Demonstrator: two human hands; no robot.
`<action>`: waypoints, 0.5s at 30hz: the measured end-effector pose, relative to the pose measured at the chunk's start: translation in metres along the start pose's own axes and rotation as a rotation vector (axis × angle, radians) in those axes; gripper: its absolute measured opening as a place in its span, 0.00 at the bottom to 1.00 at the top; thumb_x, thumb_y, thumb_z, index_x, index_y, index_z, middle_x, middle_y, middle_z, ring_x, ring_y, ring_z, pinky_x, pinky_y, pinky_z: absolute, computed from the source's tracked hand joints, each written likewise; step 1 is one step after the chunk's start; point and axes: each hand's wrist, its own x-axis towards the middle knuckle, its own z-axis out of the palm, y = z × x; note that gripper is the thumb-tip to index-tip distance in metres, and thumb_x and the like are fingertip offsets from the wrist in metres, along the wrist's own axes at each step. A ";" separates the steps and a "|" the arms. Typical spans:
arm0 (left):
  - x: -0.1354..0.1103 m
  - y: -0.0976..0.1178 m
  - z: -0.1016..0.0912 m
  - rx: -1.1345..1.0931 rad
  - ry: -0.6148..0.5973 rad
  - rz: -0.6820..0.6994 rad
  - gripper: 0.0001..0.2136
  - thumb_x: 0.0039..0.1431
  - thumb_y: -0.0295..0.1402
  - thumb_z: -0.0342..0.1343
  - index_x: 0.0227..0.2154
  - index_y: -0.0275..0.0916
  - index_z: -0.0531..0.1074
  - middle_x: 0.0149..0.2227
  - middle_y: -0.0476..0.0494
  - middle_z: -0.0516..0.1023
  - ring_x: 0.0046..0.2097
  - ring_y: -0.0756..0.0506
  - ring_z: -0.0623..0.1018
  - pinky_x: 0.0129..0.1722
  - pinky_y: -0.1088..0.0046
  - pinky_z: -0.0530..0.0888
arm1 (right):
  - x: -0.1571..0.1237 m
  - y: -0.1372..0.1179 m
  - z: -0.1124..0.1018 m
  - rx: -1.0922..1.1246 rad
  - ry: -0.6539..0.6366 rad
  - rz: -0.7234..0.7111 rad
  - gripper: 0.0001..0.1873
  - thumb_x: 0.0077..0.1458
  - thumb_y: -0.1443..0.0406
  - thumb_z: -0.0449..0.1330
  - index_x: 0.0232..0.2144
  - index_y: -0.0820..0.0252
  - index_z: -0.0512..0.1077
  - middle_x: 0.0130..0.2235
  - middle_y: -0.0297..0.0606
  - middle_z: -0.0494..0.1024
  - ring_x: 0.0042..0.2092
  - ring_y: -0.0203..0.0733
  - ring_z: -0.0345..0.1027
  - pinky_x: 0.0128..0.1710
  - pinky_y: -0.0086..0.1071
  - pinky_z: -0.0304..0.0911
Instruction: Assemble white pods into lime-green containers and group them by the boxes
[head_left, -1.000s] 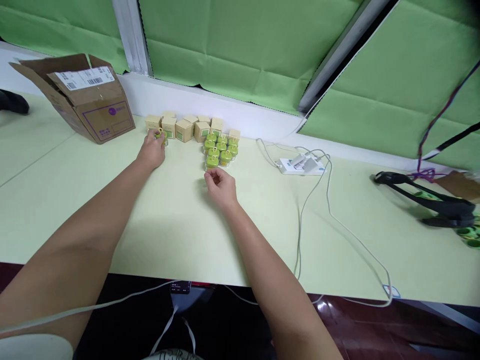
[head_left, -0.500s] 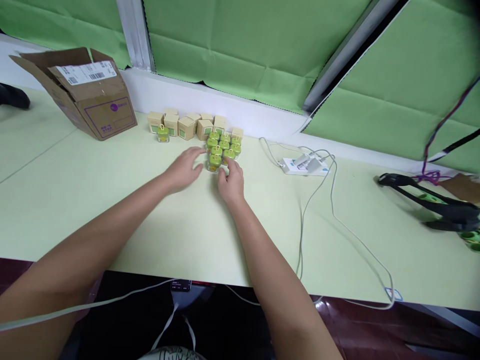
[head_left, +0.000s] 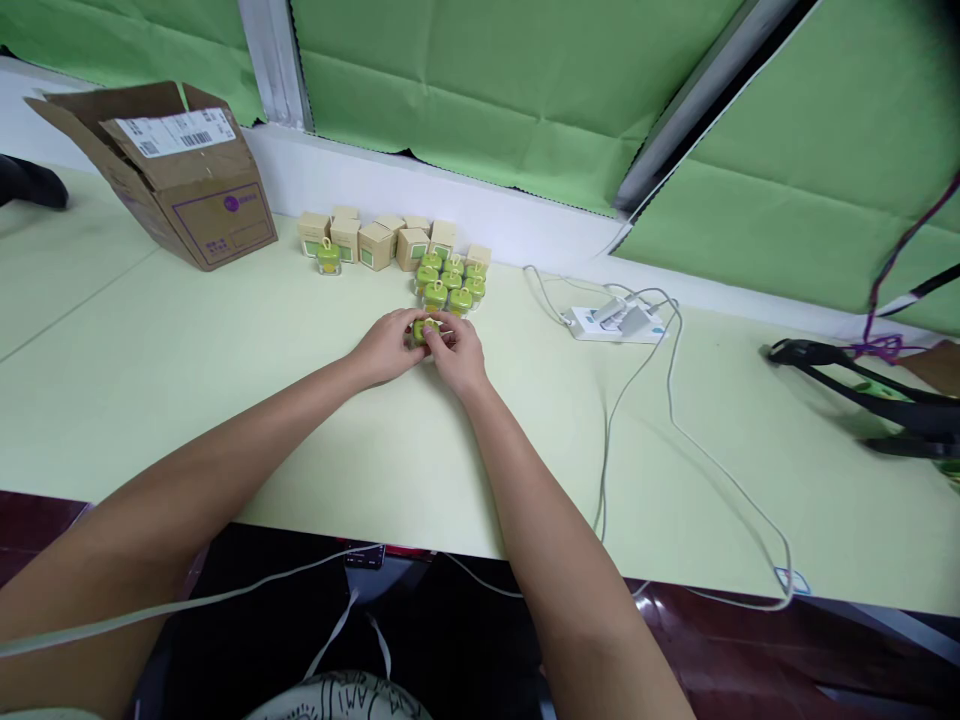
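Note:
Between my two hands is a small clear jar with a green lid [head_left: 424, 331]. My left hand [head_left: 392, 346] grips it from the left and my right hand [head_left: 457, 352] from the right, with fingers wrapped round its sides. Just beyond my fingers stands a cluster of several matching green-lidded jars [head_left: 451, 282], each with a pale loop on top. One more such jar [head_left: 328, 258] stands apart to the left, in front of a row of small brown cardboard boxes [head_left: 375, 246].
A large open carton [head_left: 217, 215] stands at the back left. To the right lies a white power strip [head_left: 615, 322] with plugs and white cables trailing over the table edge. A black stand-like object [head_left: 862, 390] is at the far right. A phone [head_left: 365, 556] rests below the table edge.
Both hands have closed on the nearest jar of the cluster and drawn it slightly towards me, apart from the others. The view has shifted a little.

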 end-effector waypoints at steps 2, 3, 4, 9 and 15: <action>-0.010 0.003 -0.005 -0.074 -0.033 -0.011 0.21 0.57 0.37 0.66 0.54 0.43 0.79 0.50 0.41 0.85 0.45 0.41 0.83 0.51 0.61 0.82 | -0.004 -0.005 -0.001 -0.026 -0.014 -0.032 0.19 0.59 0.49 0.67 0.45 0.54 0.83 0.45 0.39 0.78 0.38 0.39 0.70 0.49 0.40 0.74; -0.013 0.004 -0.007 -0.108 -0.044 -0.013 0.20 0.58 0.38 0.66 0.53 0.43 0.79 0.49 0.42 0.85 0.45 0.42 0.82 0.51 0.62 0.82 | -0.005 -0.008 -0.001 -0.031 -0.028 -0.044 0.18 0.59 0.49 0.66 0.42 0.54 0.84 0.45 0.39 0.77 0.38 0.39 0.70 0.47 0.39 0.74; -0.016 0.005 -0.009 -0.134 -0.055 -0.013 0.18 0.59 0.40 0.65 0.52 0.44 0.79 0.49 0.43 0.85 0.45 0.42 0.82 0.51 0.62 0.82 | -0.007 -0.010 -0.001 -0.033 -0.042 -0.058 0.18 0.59 0.49 0.66 0.40 0.54 0.83 0.44 0.39 0.77 0.38 0.40 0.69 0.45 0.38 0.73; -0.018 0.004 -0.017 -0.202 -0.096 -0.034 0.18 0.59 0.43 0.66 0.50 0.44 0.80 0.49 0.44 0.86 0.46 0.42 0.83 0.51 0.63 0.82 | -0.016 -0.019 0.002 -0.060 -0.086 -0.150 0.15 0.63 0.50 0.62 0.36 0.54 0.79 0.43 0.40 0.80 0.45 0.45 0.72 0.44 0.37 0.72; -0.015 -0.005 -0.019 -0.187 -0.103 -0.038 0.22 0.56 0.42 0.69 0.52 0.43 0.79 0.50 0.42 0.85 0.49 0.41 0.83 0.53 0.61 0.81 | -0.018 -0.026 0.005 0.077 0.042 -0.087 0.18 0.64 0.47 0.60 0.39 0.54 0.75 0.42 0.39 0.82 0.45 0.44 0.75 0.48 0.39 0.72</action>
